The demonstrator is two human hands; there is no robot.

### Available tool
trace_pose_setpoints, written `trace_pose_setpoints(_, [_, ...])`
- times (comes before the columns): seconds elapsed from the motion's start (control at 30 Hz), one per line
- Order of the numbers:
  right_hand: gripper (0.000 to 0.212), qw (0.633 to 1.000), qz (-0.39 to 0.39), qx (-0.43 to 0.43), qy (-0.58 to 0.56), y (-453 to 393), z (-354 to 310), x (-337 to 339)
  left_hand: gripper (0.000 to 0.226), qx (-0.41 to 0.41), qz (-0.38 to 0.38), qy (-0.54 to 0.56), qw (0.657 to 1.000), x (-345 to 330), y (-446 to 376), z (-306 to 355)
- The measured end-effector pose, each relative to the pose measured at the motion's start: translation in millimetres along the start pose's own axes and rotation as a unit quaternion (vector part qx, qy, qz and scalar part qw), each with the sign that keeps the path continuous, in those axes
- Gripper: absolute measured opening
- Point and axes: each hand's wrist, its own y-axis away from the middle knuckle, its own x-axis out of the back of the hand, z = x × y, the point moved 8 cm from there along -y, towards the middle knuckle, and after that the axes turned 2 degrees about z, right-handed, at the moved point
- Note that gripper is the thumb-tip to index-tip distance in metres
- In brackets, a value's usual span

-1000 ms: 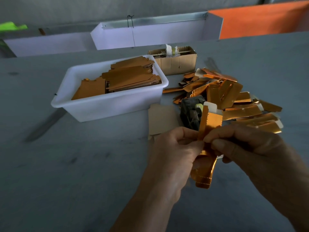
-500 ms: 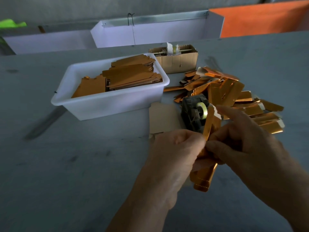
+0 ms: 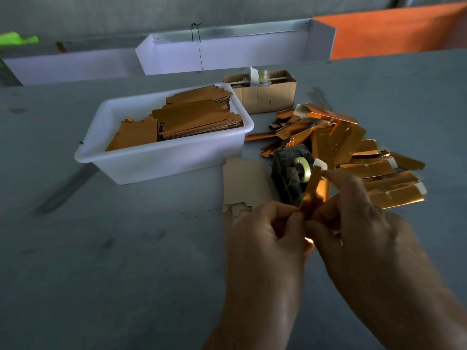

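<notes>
A flat gold carton stands almost upright above the counter, just in front of the tape dispenser. The left hand pinches its lower part with curled fingers. The right hand grips higher up, fingers wrapped round it. It looks light, thin and slick (easily creased), so it is probably best held beside the scored folds.

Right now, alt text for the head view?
The left hand and right hand pinch a gold card piece over a grey table. Behind lie a tape dispenser, a pile of gold pieces, a filled white tub and a cardboard box.
</notes>
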Motion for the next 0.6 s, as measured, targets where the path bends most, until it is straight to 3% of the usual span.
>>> trace_pose_setpoints(0.17, [0.068,1.000,0.016,-0.018,0.003,2.4,-0.5,6.9,0.016,-0.049,0.041,-0.020,0.998,3.8,4.9,4.3])
trace_pose_setpoints(0.4, [0.086,1.000,0.005,-0.030,0.002,-6.7,5.2,10.5,0.013,-0.027,0.022,0.047,0.998,16.3,4.7,8.5])
trace_pose_setpoints(0.53, [0.050,0.985,-0.052,-0.017,-0.163,-12.0,6.7,-1.7,0.031,-0.027,0.013,0.037,0.999,20.7,1.6,12.7])
trace_pose_setpoints(0.6, [0.047,0.967,-0.090,-0.033,-0.236,-11.8,7.8,-9.7,0.034,-0.028,0.020,0.019,0.999,24.2,-1.0,13.7])
